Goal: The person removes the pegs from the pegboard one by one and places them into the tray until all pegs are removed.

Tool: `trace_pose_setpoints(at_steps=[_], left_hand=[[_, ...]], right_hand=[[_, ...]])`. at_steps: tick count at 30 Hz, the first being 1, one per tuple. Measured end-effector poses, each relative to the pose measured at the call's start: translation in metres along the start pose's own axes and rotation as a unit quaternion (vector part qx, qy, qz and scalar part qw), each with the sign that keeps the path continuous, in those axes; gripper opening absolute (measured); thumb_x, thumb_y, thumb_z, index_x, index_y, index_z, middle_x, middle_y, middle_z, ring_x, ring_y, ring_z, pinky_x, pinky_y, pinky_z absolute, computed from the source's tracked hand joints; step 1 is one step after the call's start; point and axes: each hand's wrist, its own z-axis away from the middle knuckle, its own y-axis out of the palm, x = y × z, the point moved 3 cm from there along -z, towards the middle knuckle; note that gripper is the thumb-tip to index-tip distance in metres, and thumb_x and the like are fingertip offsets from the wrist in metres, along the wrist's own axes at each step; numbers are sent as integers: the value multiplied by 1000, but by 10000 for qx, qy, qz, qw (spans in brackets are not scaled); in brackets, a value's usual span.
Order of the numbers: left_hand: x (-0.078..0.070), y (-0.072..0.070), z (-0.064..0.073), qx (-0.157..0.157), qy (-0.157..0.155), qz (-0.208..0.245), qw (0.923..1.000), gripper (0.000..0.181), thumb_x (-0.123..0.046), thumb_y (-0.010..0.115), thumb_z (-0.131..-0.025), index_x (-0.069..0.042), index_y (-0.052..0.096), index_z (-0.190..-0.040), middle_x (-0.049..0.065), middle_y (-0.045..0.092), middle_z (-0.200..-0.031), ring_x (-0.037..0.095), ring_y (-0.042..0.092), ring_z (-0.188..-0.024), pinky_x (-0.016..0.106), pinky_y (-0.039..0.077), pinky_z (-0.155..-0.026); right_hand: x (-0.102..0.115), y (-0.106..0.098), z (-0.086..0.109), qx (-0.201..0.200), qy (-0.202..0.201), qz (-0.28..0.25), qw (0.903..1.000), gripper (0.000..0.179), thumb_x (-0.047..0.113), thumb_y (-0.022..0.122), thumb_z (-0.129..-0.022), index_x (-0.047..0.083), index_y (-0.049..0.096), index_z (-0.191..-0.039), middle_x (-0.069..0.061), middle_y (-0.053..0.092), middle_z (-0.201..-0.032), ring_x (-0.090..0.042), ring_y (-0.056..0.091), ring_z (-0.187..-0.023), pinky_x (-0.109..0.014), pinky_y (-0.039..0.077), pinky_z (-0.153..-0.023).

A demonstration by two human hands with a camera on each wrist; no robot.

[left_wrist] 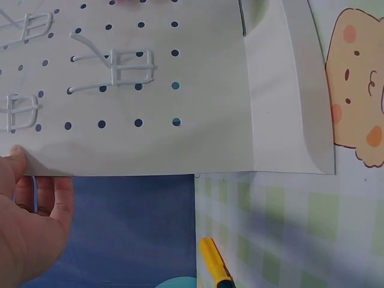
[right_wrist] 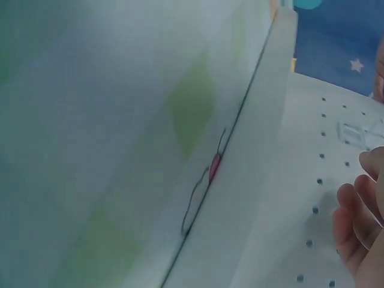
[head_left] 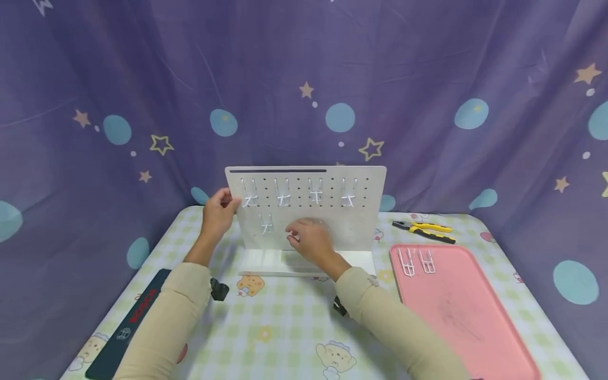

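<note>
A white pegboard stand (head_left: 304, 211) stands upright on the table, with several white wire hooks across its upper rows and one lower hook (head_left: 267, 224) at the left. My left hand (head_left: 219, 214) grips the board's left edge; in the left wrist view the thumb (left_wrist: 18, 161) lies on the front face and the other fingers are behind. Just right of the lower hook, my right hand (head_left: 311, 240) is in front of the board, its fingers loosely bent. Nothing shows between the right thumb and fingers (right_wrist: 354, 204) in the right wrist view.
At the right lies a pink tray (head_left: 456, 311) with two white wire hooks (head_left: 417, 262) near its far edge. Yellow-and-black pliers (head_left: 425, 231) are behind it. A dark Bosch-marked case (head_left: 128, 322) rests at the left. A purple curtain (head_left: 304, 68) hangs behind the table.
</note>
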Motion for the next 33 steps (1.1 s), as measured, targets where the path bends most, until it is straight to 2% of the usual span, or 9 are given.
trace_pose_setpoints(at_steps=[6,9,15,23,30,33], left_hand=[[0,-1,1,-39,113,16,9999,25,-16,64,-101,-4,64,-122,19,67,-115,27,65,-104,16,56,-78],[1,-2,0,-101,169,45,9998,25,-15,64,-100,-3,64,-122,19,68,-115,26,65,-103,11,54,-74],[1,-1,0,-97,74,99,9999,24,-14,64,-100,-3,64,-121,18,67,-114,24,64,-100,10,54,-72],[-1,-3,1,-166,119,39,9998,24,-14,65,-99,-3,65,-120,19,68,-112,23,64,-98,12,54,-72],[-2,-2,2,-67,18,86,9999,25,-14,63,-100,-3,64,-123,20,67,-116,27,65,-103,19,59,-79],[-2,0,2,-65,2,114,9999,25,-14,63,-100,-3,64,-123,20,67,-116,28,66,-104,17,58,-78]], right_hand=[[21,8,-12,-52,184,-156,9997,15,31,74,-94,26,74,-108,11,74,-99,-6,68,-87,-21,56,-73],[30,10,-19,60,324,-207,9992,20,32,72,-95,27,72,-114,11,73,-102,-6,67,-88,-19,55,-72],[44,15,-30,243,441,-100,9987,24,32,72,-95,30,71,-119,10,74,-104,-5,66,-87,-16,53,-70],[49,20,-32,-91,414,44,9991,19,28,72,-94,26,73,-113,6,76,-107,-6,65,-79,-14,50,-62],[49,24,-29,-455,523,-55,9976,15,27,75,-92,26,74,-107,4,76,-106,-9,70,-82,-18,53,-62],[49,24,-29,-560,582,-84,9967,12,27,74,-93,26,75,-105,5,76,-105,-9,70,-83,-19,54,-63]])
